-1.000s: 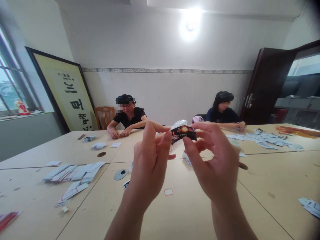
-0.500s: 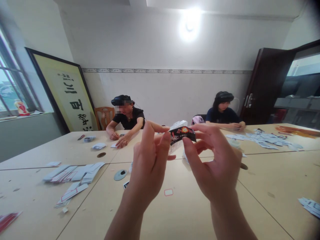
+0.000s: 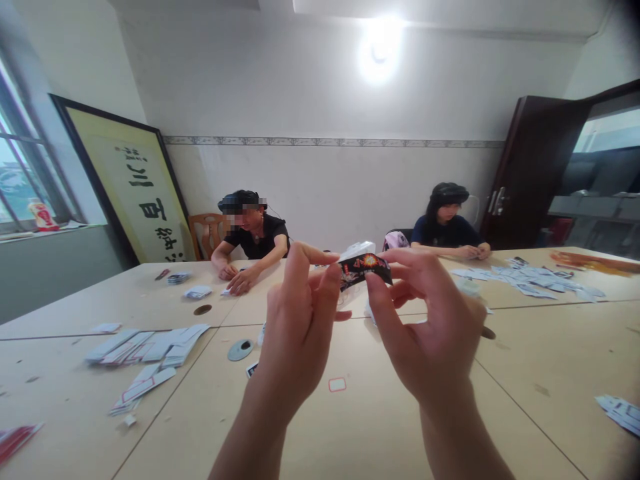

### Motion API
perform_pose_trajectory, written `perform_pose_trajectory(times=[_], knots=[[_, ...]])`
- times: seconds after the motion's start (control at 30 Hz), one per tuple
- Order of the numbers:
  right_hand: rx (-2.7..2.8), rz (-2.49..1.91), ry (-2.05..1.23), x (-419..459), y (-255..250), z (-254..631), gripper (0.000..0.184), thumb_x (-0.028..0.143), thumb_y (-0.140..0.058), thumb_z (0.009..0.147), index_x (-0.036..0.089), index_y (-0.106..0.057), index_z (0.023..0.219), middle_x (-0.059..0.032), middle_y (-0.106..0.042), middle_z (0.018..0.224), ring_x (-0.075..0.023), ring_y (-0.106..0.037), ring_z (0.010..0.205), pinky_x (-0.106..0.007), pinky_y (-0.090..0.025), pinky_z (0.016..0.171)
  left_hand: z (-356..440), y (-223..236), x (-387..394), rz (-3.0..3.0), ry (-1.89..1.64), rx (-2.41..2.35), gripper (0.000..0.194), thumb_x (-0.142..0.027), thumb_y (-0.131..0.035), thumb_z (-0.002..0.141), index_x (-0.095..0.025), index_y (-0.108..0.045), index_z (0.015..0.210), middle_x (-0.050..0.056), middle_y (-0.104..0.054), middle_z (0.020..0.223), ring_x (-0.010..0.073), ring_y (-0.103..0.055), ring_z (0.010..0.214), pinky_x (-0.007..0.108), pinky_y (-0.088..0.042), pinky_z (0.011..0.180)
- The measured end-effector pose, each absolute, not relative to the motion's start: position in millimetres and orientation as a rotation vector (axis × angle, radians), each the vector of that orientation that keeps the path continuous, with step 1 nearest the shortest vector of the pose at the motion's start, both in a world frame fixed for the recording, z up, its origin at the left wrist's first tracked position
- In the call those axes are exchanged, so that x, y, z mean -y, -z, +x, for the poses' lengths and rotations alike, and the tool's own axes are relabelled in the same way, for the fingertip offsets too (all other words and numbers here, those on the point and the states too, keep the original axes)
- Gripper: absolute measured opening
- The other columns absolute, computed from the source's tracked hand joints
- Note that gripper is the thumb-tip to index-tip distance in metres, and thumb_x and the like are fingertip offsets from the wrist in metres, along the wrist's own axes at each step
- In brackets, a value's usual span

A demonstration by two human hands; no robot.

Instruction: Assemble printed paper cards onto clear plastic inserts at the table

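A small black printed card (image 3: 366,269), with an orange burst and pale lettering on its face, is held up above the table in front of me. My left hand (image 3: 306,320) pinches its left end between thumb and fingers. At the other end, the thumb and fingers of my right hand (image 3: 425,320) grip its lower and right edges. The card looks slightly bowed. Behind it shows part of a clear plastic bag (image 3: 357,249), mostly hidden by the card and my hands. Beneath my hands, a small white label with a red border (image 3: 337,385) lies on the table.
Stacks of white cards (image 3: 150,347) lie at left, near a round grey cable cover (image 3: 241,350). Across the table (image 3: 200,427) sit two people, one at left (image 3: 255,230), one at right (image 3: 447,227). Scattered cards (image 3: 530,277) lie at far right, more cards (image 3: 620,413) at the right edge.
My hands and the card stay almost still, the card's face tilting very slightly. Across the table, the head of the person at left has moved slightly left.
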State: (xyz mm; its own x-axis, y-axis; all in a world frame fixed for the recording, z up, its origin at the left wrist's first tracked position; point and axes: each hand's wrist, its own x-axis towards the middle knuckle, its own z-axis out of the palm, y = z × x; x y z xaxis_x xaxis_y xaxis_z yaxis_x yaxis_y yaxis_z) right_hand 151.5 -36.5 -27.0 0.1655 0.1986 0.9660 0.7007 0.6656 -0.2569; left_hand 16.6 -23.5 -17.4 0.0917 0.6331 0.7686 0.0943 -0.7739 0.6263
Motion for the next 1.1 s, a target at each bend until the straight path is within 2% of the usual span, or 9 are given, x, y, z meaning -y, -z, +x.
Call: perform_pose_trajectory(times=[0.1,0.27,0.4,0.6,0.9,1.1], knots=[[1.385,-0.813,0.435,35.4,27.6,151.4,0.014,0.021,-0.065,0.084,0.021,-0.061,0.098,0.0016,-0.074,0.086,-0.0109,-0.068,0.058,-0.021,-0.052,0.049,17.0,18.2,22.9,1.955,-1.741,-0.71,0.011,-0.034,-0.051,0.096,-0.024,-0.047,0.097,-0.003,-0.057,0.081,0.0068,-0.061,0.06,0.016,-0.059,0.05],[1.368,-0.808,0.459,33.3,27.6,151.1,0.012,0.021,-0.066,0.084,0.021,-0.061,0.096,0.0027,-0.073,0.083,-0.01,-0.068,0.057,-0.02,-0.051,0.048,17.0,18.4,22.7,1.953,-1.747,-0.71,0.011,-0.034,-0.051,0.096,-0.024,-0.048,0.098,-0.002,-0.058,0.082,0.0094,-0.065,0.069,0.015,-0.059,0.05],[1.364,-0.812,0.464,33.1,26.3,150.6,0.01,0.021,-0.066,0.085,0.021,-0.062,0.094,0.0033,-0.073,0.08,-0.0101,-0.067,0.056,-0.02,-0.049,0.047,16.2,18.5,22.5,1.983,-1.738,-0.732,0.01,-0.033,-0.051,0.096,-0.024,-0.049,0.099,-0.003,-0.055,0.075,0.0089,-0.063,0.067,0.014,-0.058,0.05],[1.339,-0.807,0.462,33.4,25.6,150.7,0.008,0.021,-0.066,0.084,0.022,-0.062,0.091,0.0041,-0.072,0.076,-0.0105,-0.067,0.054,-0.02,-0.049,0.047,16.5,19.3,20.9,1.979,-1.745,-0.739,0.011,-0.034,-0.051,0.095,-0.024,-0.049,0.099,-0.002,-0.058,0.079,0.0099,-0.065,0.07,0.014,-0.058,0.049],[1.341,-0.82,0.445,34.3,23.3,151.9,0.007,0.02,-0.066,0.084,0.022,-0.062,0.09,0.0058,-0.07,0.07,-0.0097,-0.065,0.052,-0.02,-0.049,0.046,16.6,19.4,20.0,1.961,-1.694,-0.714,0.011,-0.035,-0.052,0.095,-0.024,-0.048,0.098,-0.004,-0.058,0.075,0.008,-0.06,0.06,0.015,-0.058,0.048],[1.331,-0.81,0.481,35.2,24.5,151.6,0.007,0.02,-0.066,0.084,0.022,-0.062,0.09,0.0059,-0.07,0.071,-0.0094,-0.066,0.052,-0.019,-0.048,0.045,15.7,19.1,19.1,1.932,-1.702,-0.709,0.013,-0.036,-0.053,0.095,-0.024,-0.049,0.099,-0.001,-0.06,0.084,0.0085,-0.062,0.064,0.015,-0.058,0.048]])
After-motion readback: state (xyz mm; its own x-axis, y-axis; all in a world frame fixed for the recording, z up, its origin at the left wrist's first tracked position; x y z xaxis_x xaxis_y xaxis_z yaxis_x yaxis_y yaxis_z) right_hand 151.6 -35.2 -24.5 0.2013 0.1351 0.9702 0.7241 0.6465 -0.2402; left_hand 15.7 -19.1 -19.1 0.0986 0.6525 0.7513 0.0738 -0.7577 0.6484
